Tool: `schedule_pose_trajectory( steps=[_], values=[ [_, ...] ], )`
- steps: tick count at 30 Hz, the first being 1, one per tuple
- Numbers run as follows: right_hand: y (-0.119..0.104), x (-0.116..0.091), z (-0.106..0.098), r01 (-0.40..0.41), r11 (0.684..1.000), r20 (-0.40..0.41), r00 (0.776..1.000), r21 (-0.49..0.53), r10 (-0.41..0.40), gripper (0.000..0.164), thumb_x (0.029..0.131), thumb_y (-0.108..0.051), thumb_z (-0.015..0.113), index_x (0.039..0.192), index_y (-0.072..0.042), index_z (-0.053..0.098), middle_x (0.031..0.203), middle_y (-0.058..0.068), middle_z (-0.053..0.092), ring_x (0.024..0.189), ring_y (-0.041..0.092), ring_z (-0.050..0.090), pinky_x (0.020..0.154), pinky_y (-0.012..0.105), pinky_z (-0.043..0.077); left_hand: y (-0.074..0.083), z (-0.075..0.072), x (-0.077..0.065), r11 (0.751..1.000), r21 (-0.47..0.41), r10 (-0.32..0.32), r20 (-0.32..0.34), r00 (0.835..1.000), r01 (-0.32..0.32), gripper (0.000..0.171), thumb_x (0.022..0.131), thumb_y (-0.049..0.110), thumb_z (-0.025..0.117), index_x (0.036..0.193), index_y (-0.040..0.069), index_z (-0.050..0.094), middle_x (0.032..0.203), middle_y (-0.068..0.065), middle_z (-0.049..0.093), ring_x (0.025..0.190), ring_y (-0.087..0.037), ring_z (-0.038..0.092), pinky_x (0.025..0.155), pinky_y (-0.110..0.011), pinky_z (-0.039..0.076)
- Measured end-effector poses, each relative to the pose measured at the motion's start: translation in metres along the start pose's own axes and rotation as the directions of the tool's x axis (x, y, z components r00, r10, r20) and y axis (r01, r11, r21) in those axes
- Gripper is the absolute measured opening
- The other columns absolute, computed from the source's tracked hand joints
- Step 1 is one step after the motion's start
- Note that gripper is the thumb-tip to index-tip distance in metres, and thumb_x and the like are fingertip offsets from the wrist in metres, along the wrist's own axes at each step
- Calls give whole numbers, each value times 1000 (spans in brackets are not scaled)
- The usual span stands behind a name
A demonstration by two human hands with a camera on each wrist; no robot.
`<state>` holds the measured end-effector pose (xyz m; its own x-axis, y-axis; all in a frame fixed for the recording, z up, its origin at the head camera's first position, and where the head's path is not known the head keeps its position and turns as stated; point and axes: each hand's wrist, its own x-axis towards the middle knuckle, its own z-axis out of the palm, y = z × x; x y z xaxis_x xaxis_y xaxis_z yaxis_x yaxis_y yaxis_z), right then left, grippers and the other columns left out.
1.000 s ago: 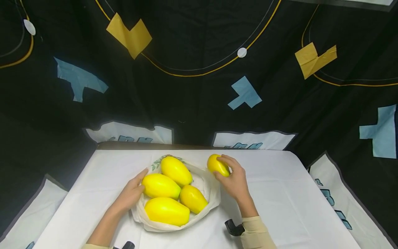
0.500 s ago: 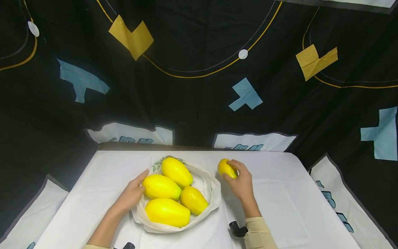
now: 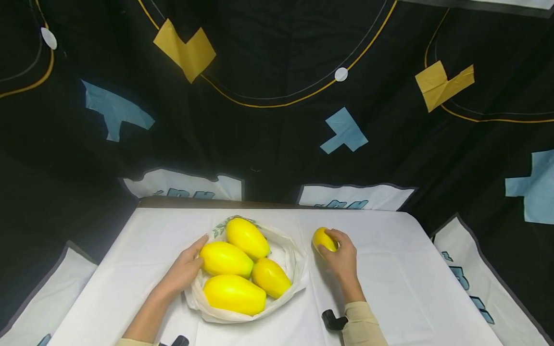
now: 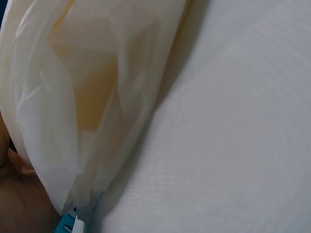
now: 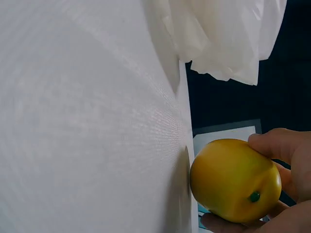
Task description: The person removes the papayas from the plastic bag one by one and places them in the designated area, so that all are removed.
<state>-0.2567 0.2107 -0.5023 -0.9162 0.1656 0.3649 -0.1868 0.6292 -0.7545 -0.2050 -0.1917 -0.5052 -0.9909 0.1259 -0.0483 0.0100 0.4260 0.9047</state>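
Note:
My left hand (image 3: 185,266) grips the left rim of an open white plastic bag (image 3: 297,281) with a green leaf print at its far side. Several yellow oblong fruits lie inside, one of them a large fruit (image 3: 233,294) at the near side. To the right of the bag, my right hand (image 3: 344,257) holds another yellow oblong fruit (image 3: 323,239) between thumb and fingers. Seen in the right wrist view, this yellow fruit (image 5: 233,179) has a small green stem nub and sits right at the table surface. The bag's wall (image 4: 97,97) fills much of the left wrist view.
A white cloth (image 3: 398,278) covers the table. Behind it hangs a black curtain (image 3: 268,144) with yellow, blue and white shapes. A black wrist mount (image 3: 333,321) sits by my right sleeve (image 3: 363,324).
My right hand has moved right and toward me with the yellow fruit, away from the bag and down to the table. The left hand and bag stay in place.

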Motion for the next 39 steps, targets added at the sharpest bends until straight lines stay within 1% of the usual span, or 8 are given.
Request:
schedule_pose_trajectory(
  steps=[3,9,13,17,28,39],
  values=[
    [4,-1,0,-8,1000,-3,1000,16,8,46,76,-5,79,121,-4,67,131,16,58,124,35,51,107,50,39,2,-1,0,1000,1,-2,2,1000,2,59,97,2,35,154,1,20,160,-17,17,147,-37,11,118,-54,10],
    [4,-1,-3,-37,998,16,999,41,36,46,76,-5,79,120,-4,66,130,15,57,123,34,51,106,48,41,4,-1,-1,1000,2,0,1,1000,0,60,96,1,34,154,1,20,160,-17,17,146,-37,10,118,-55,9],
    [5,-1,-4,-59,997,15,998,54,59,46,74,-5,80,118,-5,66,127,14,57,122,33,52,105,48,43,2,1,-1,1000,-8,-5,1,1000,5,59,97,2,34,154,2,21,160,-16,18,147,-37,11,118,-55,9],
    [7,-2,-4,-78,996,20,997,47,77,46,74,-7,80,117,-7,65,128,10,56,124,30,49,107,47,41,-1,2,0,1000,-25,-7,7,1000,7,59,97,2,33,154,2,20,160,-16,18,147,-37,11,118,-55,9],
    [4,2,-5,-78,997,45,996,22,77,46,74,-12,82,117,-10,65,133,10,54,129,30,45,110,50,35,0,-1,0,999,-36,-18,10,1000,18,61,96,1,34,155,4,20,161,-15,16,147,-36,9,117,-56,8],
    [1,1,-5,-88,996,57,995,21,87,46,75,-13,82,118,-12,65,134,9,53,129,31,45,109,53,36,-1,-2,1,1000,-24,-17,9,1000,17,60,96,1,34,155,2,20,160,-16,17,147,-37,10,117,-56,9]
  ],
)
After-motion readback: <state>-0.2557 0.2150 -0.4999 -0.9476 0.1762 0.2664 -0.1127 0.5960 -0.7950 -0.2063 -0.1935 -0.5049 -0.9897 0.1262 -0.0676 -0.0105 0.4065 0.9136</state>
